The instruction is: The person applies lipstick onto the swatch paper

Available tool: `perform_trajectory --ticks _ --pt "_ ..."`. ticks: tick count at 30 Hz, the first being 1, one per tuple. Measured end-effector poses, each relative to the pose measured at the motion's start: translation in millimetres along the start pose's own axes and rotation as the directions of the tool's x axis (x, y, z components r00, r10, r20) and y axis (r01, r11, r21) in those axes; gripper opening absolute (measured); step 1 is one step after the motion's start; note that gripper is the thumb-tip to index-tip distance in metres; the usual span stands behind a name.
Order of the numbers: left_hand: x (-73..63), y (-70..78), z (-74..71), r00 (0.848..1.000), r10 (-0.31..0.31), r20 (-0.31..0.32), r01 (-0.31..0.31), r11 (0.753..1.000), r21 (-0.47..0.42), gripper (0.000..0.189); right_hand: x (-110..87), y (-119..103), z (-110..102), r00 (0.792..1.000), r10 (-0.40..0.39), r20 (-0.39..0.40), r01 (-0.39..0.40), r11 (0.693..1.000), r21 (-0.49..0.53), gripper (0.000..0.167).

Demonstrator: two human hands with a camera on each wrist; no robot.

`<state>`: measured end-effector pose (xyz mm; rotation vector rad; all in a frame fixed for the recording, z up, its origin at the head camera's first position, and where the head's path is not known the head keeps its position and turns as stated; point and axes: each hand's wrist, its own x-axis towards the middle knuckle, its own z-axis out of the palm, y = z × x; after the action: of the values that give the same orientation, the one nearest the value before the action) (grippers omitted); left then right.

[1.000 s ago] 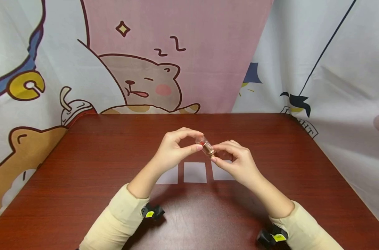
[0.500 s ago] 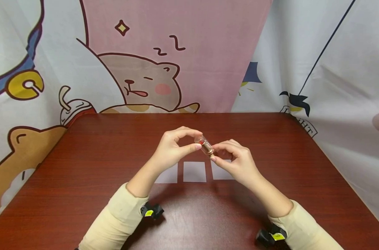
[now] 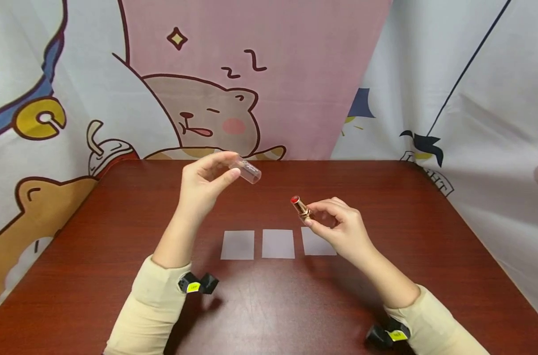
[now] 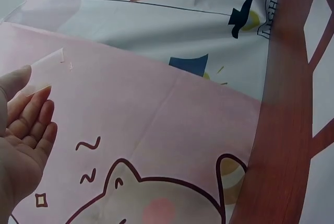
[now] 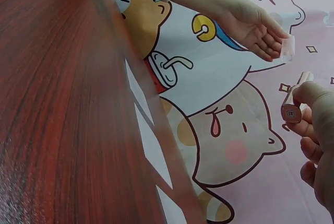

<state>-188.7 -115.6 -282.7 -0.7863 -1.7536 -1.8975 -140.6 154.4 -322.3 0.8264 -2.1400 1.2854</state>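
Observation:
In the head view my left hand (image 3: 204, 185) pinches a clear lipstick cap (image 3: 248, 171) between thumb and fingers, up over the far part of the table. My right hand (image 3: 344, 224) holds a gold lipstick (image 3: 302, 208) by its base, its red tip pointing up and to the left. Cap and lipstick are apart. The right wrist view shows the round underside of the lipstick (image 5: 291, 112) between thumb and forefinger, and the left hand with the cap (image 5: 287, 49) beyond. In the left wrist view the see-through cap (image 4: 47, 65) is faint against the backdrop.
Three white paper squares lie in a row on the dark red wooden table (image 3: 273, 305): a left one (image 3: 237, 245), a middle one (image 3: 278, 243) and a right one (image 3: 316, 241), partly behind the right hand. A printed cartoon curtain (image 3: 295, 74) hangs behind the table.
The clear cap has come off the lipstick. My left hand has moved left and up with it, while my right hand stays nearly in place with the lipstick, its red tip now uncovered.

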Motion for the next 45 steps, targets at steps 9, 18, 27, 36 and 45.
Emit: perform_trajectory --ticks 9,18,27,36,45 --pt "5.4 -4.2 -17.6 0.999 0.025 -0.036 -0.022 0.996 0.085 0.025 -0.4 2 -2 1.000 -0.004 0.000 0.004 1.000 -0.001 0.025" --pt "7.1 -15.8 -35.7 0.999 0.011 -0.041 -0.002 0.977 0.214 0.027 -7.4 27 -2 0.999 0.022 0.029 -0.022 1.000 0.009 0.025" --pt "9.1 -30.3 -47.9 0.998 -0.040 -0.044 0.050 0.967 0.250 0.029 -7.6 27 -3 0.999 0.030 0.040 -0.031 0.999 0.016 0.025" --pt "5.0 -19.0 -47.1 0.990 -0.143 -0.009 0.137 0.920 0.366 0.026 -1.5 2 -2 1.000 0.019 0.019 -0.019 1.000 0.008 0.026" --pt "0.2 -42.5 -57.0 0.971 -0.229 0.067 0.185 0.898 0.399 0.025 0.1 -6 -2 1.000 0.004 0.009 -0.004 1.000 -0.008 0.024"
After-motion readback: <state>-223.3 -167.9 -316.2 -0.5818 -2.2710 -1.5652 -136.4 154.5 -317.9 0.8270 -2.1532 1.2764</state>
